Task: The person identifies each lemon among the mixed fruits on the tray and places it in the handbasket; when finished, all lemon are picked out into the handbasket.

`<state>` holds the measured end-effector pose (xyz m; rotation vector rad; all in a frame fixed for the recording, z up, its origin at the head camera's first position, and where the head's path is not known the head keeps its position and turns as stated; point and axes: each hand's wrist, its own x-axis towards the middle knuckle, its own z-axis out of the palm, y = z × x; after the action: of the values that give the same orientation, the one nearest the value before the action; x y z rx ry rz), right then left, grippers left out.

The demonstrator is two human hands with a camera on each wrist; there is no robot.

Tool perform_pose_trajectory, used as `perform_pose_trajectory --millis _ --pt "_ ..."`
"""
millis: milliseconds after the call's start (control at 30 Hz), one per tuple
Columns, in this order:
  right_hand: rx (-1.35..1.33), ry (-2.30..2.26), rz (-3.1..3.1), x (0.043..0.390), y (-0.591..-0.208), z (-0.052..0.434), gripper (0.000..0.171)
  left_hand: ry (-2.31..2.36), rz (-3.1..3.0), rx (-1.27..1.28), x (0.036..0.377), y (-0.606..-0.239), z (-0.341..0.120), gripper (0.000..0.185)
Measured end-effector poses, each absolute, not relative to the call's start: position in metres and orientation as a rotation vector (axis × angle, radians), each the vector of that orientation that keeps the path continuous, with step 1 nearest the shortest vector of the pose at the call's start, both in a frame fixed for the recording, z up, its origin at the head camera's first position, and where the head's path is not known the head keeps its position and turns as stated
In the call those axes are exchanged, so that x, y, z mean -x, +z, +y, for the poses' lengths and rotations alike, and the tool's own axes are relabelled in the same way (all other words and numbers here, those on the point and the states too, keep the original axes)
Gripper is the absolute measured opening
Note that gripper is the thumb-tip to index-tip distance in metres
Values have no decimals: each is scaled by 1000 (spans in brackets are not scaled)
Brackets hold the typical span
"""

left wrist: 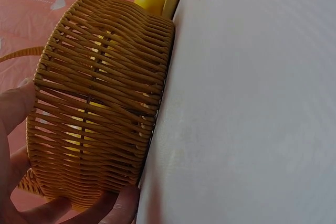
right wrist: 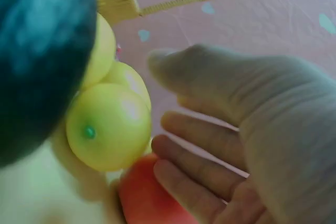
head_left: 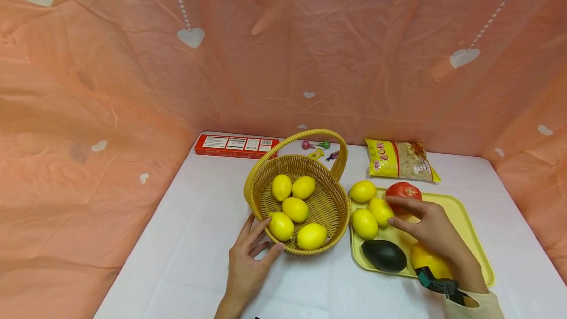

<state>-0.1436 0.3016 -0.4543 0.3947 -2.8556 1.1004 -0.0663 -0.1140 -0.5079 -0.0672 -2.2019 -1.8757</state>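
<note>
Starting at lower centre of the head view, I see my left hand [head_left: 248, 260] resting against the near wall of the wicker basket [head_left: 330, 206], fingers [head_left: 257, 230] spread loosely along the weave with the thumb below; it braces the basket rather than gripping it. The left wrist view shows the same: fingertips and thumb just touching the woven side, basket flat on the white counter [head_left: 186, 240]. Five lemons lie inside, the nearest lemon [head_left: 281, 226] just beyond my fingertips.

Right of the basket sits the yellow tray [head_left: 469, 220], its left edge nearly touching the basket, so there is little room between them. On the tray my right hand [head_left: 431, 230] reaches in, fingers straight and slightly apart, the tips against a tray lemon [head_left: 380, 210] and the tomato [head_left: 402, 190]; it holds nothing. An avocado [head_left: 384, 255] lies at the tray's near edge, below that hand.

Open counter shows at lower left and far right.
</note>
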Motion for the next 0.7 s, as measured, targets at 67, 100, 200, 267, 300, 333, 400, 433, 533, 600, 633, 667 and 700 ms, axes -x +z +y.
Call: perform_pose_trajectory --millis 67,100,200,267,300,333,400,433,533,600,633,667,700 --pt "-405 1021 -2885 145 -454 297 52 -1871 -2202 68 66 -508 -114 61" --pt "-411 995 -2894 145 -455 295 53 -1868 -2202 68 66 -508 -114 61" --pt "-428 948 -2897 147 -455 287 53 -1852 -2204 72 67 -509 -114 59" --pt "-451 945 -2876 148 -455 281 53 -1844 -2202 74 66 -509 -114 59" --pt "-456 941 -2869 149 -455 279 52 -1840 -2205 75 66 -509 -114 59" --pt "-461 937 -2862 149 -454 277 52 -1844 -2205 71 66 -509 -114 59" --pt "-462 925 -2854 150 -453 275 52 -1862 -2205 61 66 -508 -114 59" --pt "-458 919 -2852 150 -453 274 52 -1871 -2205 57 66 -507 -114 60" --pt "-436 905 -2865 150 -451 272 51 -1893 -2206 45 66 -505 -114 60" --pt "-436 899 -2869 149 -451 271 49 -1896 -2206 43 66 -505 -114 60" --pt "-439 899 -2867 149 -451 271 48 -1897 -2205 43 66 -505 -114 61" --pt "-444 895 -2864 149 -451 271 47 -1897 -2206 42 66 -504 -114 61" --pt "-446 890 -2861 149 -450 271 47 -1897 -2206 41 66 -504 -114 61"
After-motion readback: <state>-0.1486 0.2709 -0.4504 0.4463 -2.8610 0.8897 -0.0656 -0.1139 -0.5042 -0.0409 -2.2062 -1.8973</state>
